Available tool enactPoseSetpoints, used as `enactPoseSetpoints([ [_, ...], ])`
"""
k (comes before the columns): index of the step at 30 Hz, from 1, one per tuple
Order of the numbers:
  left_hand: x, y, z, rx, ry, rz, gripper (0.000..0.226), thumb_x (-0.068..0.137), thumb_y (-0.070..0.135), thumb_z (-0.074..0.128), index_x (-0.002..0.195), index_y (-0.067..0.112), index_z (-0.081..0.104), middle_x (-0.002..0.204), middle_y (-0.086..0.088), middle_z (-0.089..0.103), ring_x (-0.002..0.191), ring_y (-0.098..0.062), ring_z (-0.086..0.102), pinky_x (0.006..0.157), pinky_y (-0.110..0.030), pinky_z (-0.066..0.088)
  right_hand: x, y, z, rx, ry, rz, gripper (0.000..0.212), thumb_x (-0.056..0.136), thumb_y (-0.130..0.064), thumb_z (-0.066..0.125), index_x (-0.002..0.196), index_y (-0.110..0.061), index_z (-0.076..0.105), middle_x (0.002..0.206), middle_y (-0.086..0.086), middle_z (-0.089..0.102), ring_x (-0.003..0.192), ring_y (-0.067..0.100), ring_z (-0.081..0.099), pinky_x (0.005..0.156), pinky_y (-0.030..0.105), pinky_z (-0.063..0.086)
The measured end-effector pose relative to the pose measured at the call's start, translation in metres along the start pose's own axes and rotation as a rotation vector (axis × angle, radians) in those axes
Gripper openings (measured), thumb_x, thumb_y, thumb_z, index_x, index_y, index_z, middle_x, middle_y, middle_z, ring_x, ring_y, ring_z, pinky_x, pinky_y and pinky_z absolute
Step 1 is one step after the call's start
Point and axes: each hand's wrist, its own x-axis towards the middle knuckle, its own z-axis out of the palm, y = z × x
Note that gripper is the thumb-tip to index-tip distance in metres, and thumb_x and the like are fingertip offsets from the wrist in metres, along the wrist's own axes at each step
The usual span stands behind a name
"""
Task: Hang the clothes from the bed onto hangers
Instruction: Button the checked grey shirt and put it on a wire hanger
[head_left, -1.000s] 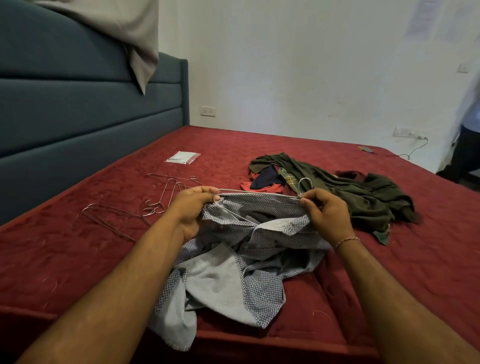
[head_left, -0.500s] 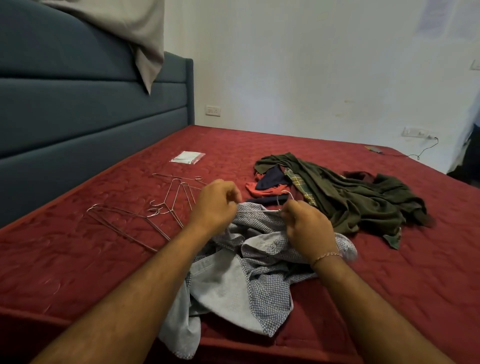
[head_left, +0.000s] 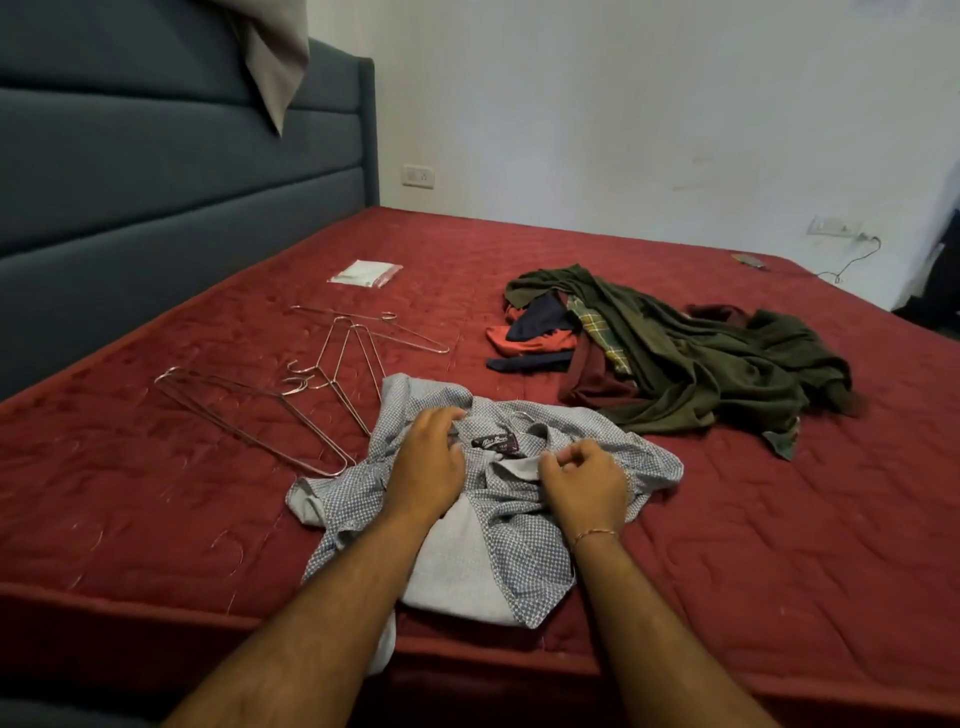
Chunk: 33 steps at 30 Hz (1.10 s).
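Head view: the hanger (head_left: 521, 419) is almost wholly buried in the shirt (head_left: 498, 525); only its hook shows at the collar, beside a dark label too small to read. The shirt, grey-blue with fine checks, lies crumpled at the bed's (head_left: 779, 545) near edge. The left hand (head_left: 426, 467) rests flat on it, fingers relaxed. The right hand (head_left: 584, 480) pinches its fabric with curled fingers. Spare hangers (head_left: 291, 395) lie just left; a pile of clothes (head_left: 691, 364) lies behind.

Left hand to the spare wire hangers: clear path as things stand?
Probably yes. The left hand rests on the checked shirt, and the spare wire hangers lie bare on the red mattress just to its left, nothing between.
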Motion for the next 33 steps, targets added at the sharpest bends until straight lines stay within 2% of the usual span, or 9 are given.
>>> enactPoseSetpoints([
  [4,-0.006,0.000,0.001,0.406,0.159,-0.051,0.046,0.095,0.036,0.069,0.139,0.029,0.057,0.140,0.010,0.058,0.127,-0.019,0.047,0.104,-0.043,0.041,0.003,-0.001,-0.004,0.080,-0.052,0.091,0.020,0.079,-0.039,0.077,0.071,-0.022,0.069,0.065,-0.010,0.068,0.072,0.013,0.066,0.065,0.027,0.043],
  [7,-0.008,-0.005,-0.001,0.475,0.163,-0.092,0.046,0.093,0.048,0.069,0.135,0.032,0.062,0.145,0.008,0.052,0.132,-0.021,0.040,0.105,-0.045,0.039,-0.004,0.007,-0.001,0.063,-0.013,0.049,0.034,0.078,-0.039,0.078,0.059,-0.015,0.063,0.053,-0.008,0.061,0.058,0.009,0.059,0.055,0.023,0.036],
  [11,-0.009,-0.012,-0.003,0.336,0.151,-0.107,0.047,0.089,0.032,0.076,0.134,0.027,0.063,0.140,0.003,0.051,0.131,-0.023,0.041,0.110,-0.046,0.042,-0.004,0.010,0.001,0.041,-0.060,0.037,0.043,0.075,-0.045,0.076,0.047,-0.017,0.059,0.044,-0.010,0.055,0.051,0.010,0.058,0.059,0.028,0.045],
  [13,-0.011,-0.013,-0.005,0.282,0.140,-0.083,0.042,0.087,0.020,0.075,0.128,0.026,0.066,0.134,0.002,0.051,0.127,-0.022,0.043,0.109,-0.044,0.044,-0.005,0.011,0.001,0.043,-0.091,0.013,0.028,0.069,-0.052,0.070,0.056,-0.027,0.070,0.054,-0.019,0.064,0.062,0.008,0.065,0.077,0.037,0.057],
  [16,-0.014,-0.009,-0.008,0.227,0.138,-0.088,0.020,0.089,0.015,0.075,0.106,0.026,0.071,0.113,0.008,0.051,0.111,-0.015,0.045,0.098,-0.039,0.050,-0.004,0.013,0.000,0.099,-0.114,-0.026,0.020,0.064,-0.056,0.058,0.074,-0.046,0.073,0.063,-0.025,0.068,0.069,0.006,0.067,0.091,0.049,0.055],
  [21,-0.020,0.002,-0.014,0.284,0.202,-0.043,0.011,0.093,0.033,0.071,0.096,0.037,0.062,0.098,0.019,0.058,0.102,-0.012,0.048,0.090,-0.041,0.040,-0.005,0.012,-0.003,0.218,0.006,-0.060,0.016,0.076,-0.049,0.062,0.076,-0.033,0.068,0.066,-0.015,0.068,0.068,0.010,0.064,0.082,0.044,0.054],
  [25,-0.015,0.016,-0.014,0.001,0.205,0.027,0.014,0.092,0.027,0.075,0.103,0.032,0.069,0.088,0.027,0.050,0.095,-0.012,0.053,0.088,-0.041,0.049,0.001,-0.006,-0.006,0.487,-0.031,-0.078,0.021,0.091,-0.011,0.072,0.073,-0.019,0.067,0.070,-0.001,0.068,0.064,0.012,0.058,0.067,0.029,0.050],
  [29,0.003,0.026,-0.005,-0.286,0.166,-0.062,0.009,0.089,0.037,0.074,0.097,0.033,0.077,0.093,0.016,0.071,0.094,-0.010,0.066,0.085,-0.043,0.058,0.010,-0.036,0.009,0.741,-0.152,-0.017,0.016,0.087,0.001,0.075,0.082,-0.014,0.072,0.075,0.008,0.066,0.070,0.017,0.059,0.067,0.032,0.051],
  [33,-0.009,0.010,0.006,-0.326,0.146,-0.083,0.006,0.092,0.032,0.074,0.087,0.028,0.073,0.083,0.013,0.072,0.084,-0.006,0.067,0.079,-0.039,0.058,-0.006,-0.026,0.031,0.825,-0.242,0.070,0.014,0.086,-0.002,0.078,0.092,-0.015,0.075,0.087,0.018,0.074,0.074,0.026,0.067,0.069,0.042,0.059],
])
